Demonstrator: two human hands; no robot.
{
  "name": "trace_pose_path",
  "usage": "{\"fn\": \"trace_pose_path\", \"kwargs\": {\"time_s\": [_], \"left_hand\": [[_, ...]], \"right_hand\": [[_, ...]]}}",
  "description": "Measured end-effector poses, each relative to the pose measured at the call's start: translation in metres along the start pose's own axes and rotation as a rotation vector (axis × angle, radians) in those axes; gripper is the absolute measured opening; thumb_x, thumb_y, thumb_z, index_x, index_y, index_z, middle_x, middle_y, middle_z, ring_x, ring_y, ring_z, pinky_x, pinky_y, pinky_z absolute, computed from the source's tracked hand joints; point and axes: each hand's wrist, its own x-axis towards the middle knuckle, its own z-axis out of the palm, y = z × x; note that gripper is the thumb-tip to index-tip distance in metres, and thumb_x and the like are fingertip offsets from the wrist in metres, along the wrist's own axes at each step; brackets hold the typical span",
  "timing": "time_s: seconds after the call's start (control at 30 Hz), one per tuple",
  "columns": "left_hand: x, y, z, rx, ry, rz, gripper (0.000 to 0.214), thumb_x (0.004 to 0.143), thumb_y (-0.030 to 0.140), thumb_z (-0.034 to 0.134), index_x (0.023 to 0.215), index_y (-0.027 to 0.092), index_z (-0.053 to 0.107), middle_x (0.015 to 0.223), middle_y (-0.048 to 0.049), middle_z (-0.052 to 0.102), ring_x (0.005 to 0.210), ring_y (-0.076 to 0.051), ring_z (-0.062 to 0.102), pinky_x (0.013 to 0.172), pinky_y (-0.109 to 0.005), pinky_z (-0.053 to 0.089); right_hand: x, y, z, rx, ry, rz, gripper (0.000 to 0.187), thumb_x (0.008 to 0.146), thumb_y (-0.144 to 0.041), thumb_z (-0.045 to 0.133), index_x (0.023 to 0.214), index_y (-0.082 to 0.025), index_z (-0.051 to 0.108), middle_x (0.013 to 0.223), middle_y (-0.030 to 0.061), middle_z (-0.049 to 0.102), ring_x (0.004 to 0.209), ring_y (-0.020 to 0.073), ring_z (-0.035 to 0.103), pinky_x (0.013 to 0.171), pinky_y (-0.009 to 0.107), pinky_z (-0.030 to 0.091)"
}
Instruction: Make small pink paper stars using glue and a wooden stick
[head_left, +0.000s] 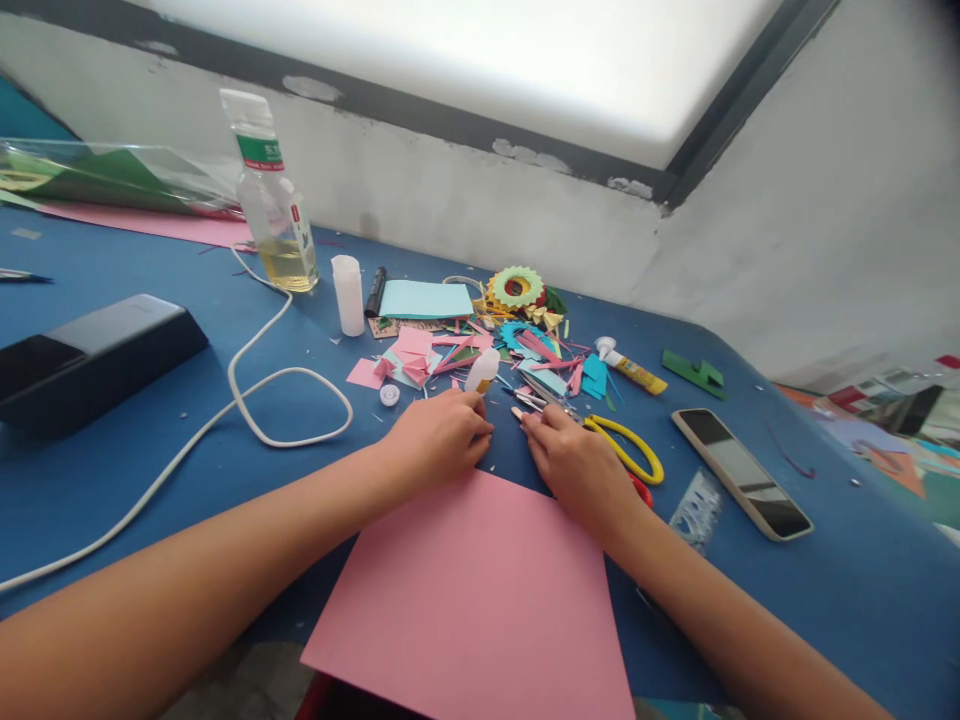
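A large pink paper sheet lies on the blue table in front of me, its near edge hanging over the table's front. My left hand rests at the sheet's far edge with its fingers curled and pressed together. My right hand sits beside it, fingers also curled at the far right corner of the sheet. What the fingertips pinch, if anything, is hidden. Just beyond the hands lie a small white glue bottle and yellow-handled scissors.
Cut paper scraps and a paper flower lie behind the hands. A phone and clear ruler sit right; a white cable, black box and drink bottle left. A glue stick lies nearby.
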Motion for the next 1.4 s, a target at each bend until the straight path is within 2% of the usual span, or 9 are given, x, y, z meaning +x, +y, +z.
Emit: {"fn": "trace_pose_path", "kwargs": {"time_s": [0.2,0.37,0.63,0.97,1.13,1.27,1.4], "left_hand": [[0.000,0.000,0.001,0.002,0.006,0.010,0.024,0.083,0.020,0.049,0.084,0.022,0.073,0.100,-0.0046,0.065,0.091,-0.020,0.061,0.072,-0.029,0.049],[0.000,0.000,0.001,0.001,0.000,0.006,0.024,0.083,0.021,0.049,0.087,0.021,0.073,0.100,-0.0051,0.065,0.092,-0.021,0.061,0.072,-0.030,0.050],[0.000,0.000,0.001,-0.006,-0.002,0.007,0.024,0.084,0.020,0.049,0.089,0.022,0.072,0.101,-0.0049,0.065,0.092,-0.021,0.061,0.074,-0.030,0.051],[-0.001,-0.001,-0.001,-0.020,-0.006,0.010,0.025,0.084,0.020,0.048,0.089,0.021,0.072,0.101,-0.0049,0.065,0.093,-0.023,0.061,0.075,-0.033,0.051],[-0.001,0.000,-0.001,-0.025,-0.015,0.006,0.024,0.083,0.019,0.049,0.089,0.022,0.072,0.101,-0.0049,0.065,0.093,-0.022,0.061,0.075,-0.032,0.051],[-0.001,0.000,-0.001,-0.023,-0.009,0.008,0.025,0.084,0.020,0.048,0.090,0.021,0.072,0.101,-0.0052,0.065,0.093,-0.022,0.061,0.076,-0.033,0.051],[-0.001,-0.001,0.000,-0.023,-0.005,0.014,0.025,0.083,0.020,0.049,0.089,0.022,0.073,0.101,-0.0045,0.065,0.094,-0.022,0.061,0.076,-0.032,0.051]], "right_hand": [[-0.001,-0.002,0.000,-0.039,-0.042,0.018,0.031,0.093,-0.019,0.038,0.111,-0.015,0.062,0.092,0.0070,0.063,0.065,0.0150,0.062,0.048,0.026,0.035],[-0.002,0.000,0.001,-0.027,-0.063,-0.022,0.030,0.091,-0.019,0.041,0.114,-0.016,0.060,0.093,0.0055,0.063,0.066,0.0148,0.063,0.050,0.026,0.037],[-0.002,0.002,0.002,0.045,-0.013,-0.017,0.028,0.090,-0.018,0.043,0.109,-0.015,0.063,0.091,0.0070,0.064,0.067,0.0155,0.063,0.051,0.025,0.039],[-0.004,0.014,0.010,0.178,0.119,0.006,0.028,0.091,-0.023,0.043,0.102,-0.016,0.068,0.081,0.0056,0.064,0.073,0.0150,0.062,0.059,0.022,0.042],[0.001,0.011,0.008,0.144,0.114,-0.019,0.029,0.090,-0.024,0.043,0.106,-0.017,0.067,0.082,0.0057,0.064,0.061,0.0142,0.059,0.050,0.024,0.037],[0.001,0.014,0.008,0.129,0.090,-0.067,0.027,0.089,-0.023,0.045,0.103,-0.020,0.068,0.083,0.0041,0.064,0.065,0.0139,0.061,0.052,0.023,0.037],[0.001,0.014,0.009,0.103,0.091,-0.050,0.031,0.091,-0.024,0.041,0.106,-0.017,0.066,0.085,0.0068,0.064,0.063,0.0148,0.061,0.051,0.025,0.038]]}}
